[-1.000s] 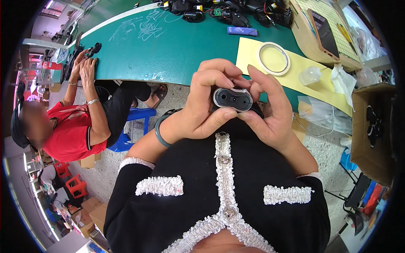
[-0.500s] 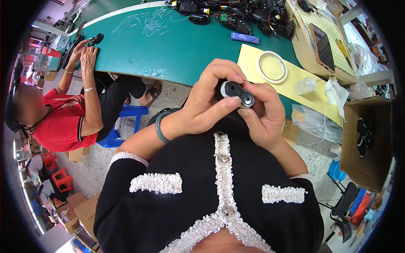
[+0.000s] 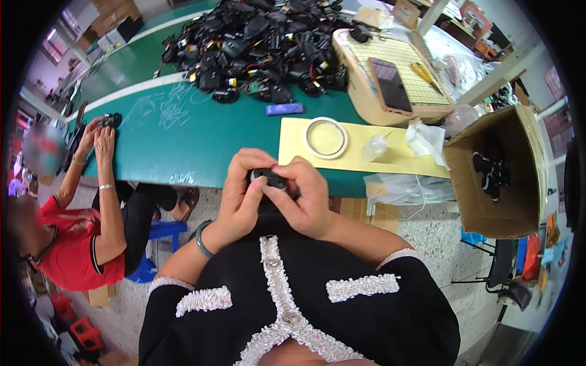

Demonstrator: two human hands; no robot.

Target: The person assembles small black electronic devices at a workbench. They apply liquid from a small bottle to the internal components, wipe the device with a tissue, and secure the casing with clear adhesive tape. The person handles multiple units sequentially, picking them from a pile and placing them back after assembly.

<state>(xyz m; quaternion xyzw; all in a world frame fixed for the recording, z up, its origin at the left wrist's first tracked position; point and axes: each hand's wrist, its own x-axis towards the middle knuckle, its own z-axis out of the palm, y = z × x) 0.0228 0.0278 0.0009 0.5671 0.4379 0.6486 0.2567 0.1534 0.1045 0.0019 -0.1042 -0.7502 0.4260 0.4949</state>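
Between both my hands is a small rounded black plastic part (image 3: 272, 177) with dark round openings in its face and a lighter rim. My left hand (image 3: 243, 194) closes on its left side, thumb resting on the face. My right hand (image 3: 307, 196) grips the other side, its thumb pressing near the lower edge. Fingers hide much of the part. It is held up in front of my chest, close to the near edge of the green table (image 3: 201, 146).
Yellow paper (image 3: 354, 160) bears a tape roll (image 3: 326, 138) and a small clear bottle (image 3: 374, 147). Behind lie a blue box (image 3: 284, 109), a heap of black parts (image 3: 262, 46) and a phone (image 3: 390, 85). An open carton (image 3: 497, 207) stands right; a person in red (image 3: 76, 244) works left.
The view has shifted, so more of the table and the black heap shows. My right thumb has come onto the part's near edge, and my fingers now cover more of it.
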